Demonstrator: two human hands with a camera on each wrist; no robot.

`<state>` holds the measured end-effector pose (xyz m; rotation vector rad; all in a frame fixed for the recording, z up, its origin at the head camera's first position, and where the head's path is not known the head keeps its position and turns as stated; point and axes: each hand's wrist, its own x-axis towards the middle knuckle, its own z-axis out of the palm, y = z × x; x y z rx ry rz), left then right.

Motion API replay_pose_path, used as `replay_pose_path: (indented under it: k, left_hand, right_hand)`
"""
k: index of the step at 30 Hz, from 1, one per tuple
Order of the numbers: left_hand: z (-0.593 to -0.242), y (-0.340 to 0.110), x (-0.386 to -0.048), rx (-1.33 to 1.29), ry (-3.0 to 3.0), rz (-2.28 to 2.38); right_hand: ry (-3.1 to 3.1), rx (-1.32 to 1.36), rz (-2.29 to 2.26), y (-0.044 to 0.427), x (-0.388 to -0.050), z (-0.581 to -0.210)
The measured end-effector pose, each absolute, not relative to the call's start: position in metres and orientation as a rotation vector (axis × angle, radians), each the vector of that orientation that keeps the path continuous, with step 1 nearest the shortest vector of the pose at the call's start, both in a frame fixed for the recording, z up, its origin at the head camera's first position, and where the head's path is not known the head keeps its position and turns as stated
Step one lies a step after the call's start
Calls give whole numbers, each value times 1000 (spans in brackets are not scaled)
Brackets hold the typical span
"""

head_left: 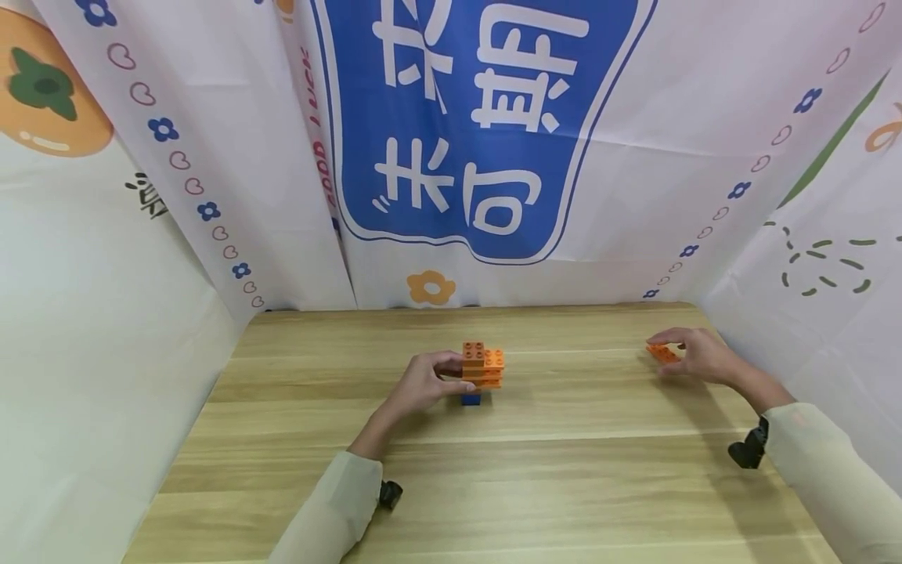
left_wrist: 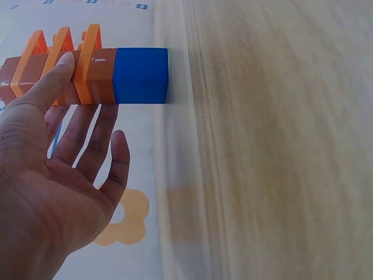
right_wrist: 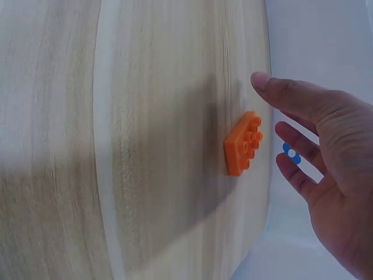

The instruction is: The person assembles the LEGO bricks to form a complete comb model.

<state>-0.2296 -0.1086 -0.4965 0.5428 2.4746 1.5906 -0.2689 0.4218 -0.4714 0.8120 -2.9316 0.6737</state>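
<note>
My left hand (head_left: 423, 384) grips a stack of toy building blocks (head_left: 474, 366) between thumb and fingers. The stack rises upright from a blue block (left_wrist: 141, 76) at its base, with brown blocks (left_wrist: 100, 76) alternating with thin orange plates (left_wrist: 88, 65) that jut out to one side. In the left wrist view, the thumb lies across the stack and some fingertips are hidden behind it. At the right side of the table, my right hand (head_left: 705, 358) hovers around a loose orange studded plate (right_wrist: 240, 146). In the right wrist view, thumb and fingers are spread apart from that plate.
The wooden table (head_left: 564, 462) meets a white printed cloth (head_left: 606, 258) along its back edge. More cloth hangs at the left and right sides, the right one close to my right hand. Small black devices (head_left: 750, 446) sit at both wrists.
</note>
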Motion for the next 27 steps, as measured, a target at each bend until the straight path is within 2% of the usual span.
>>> replay_pose_path:
  k: [27]
  left_hand:
    - [-497,-108,-229,547,2495,1580]
  right_hand:
    - [-2951,701,714,435,-277,-490]
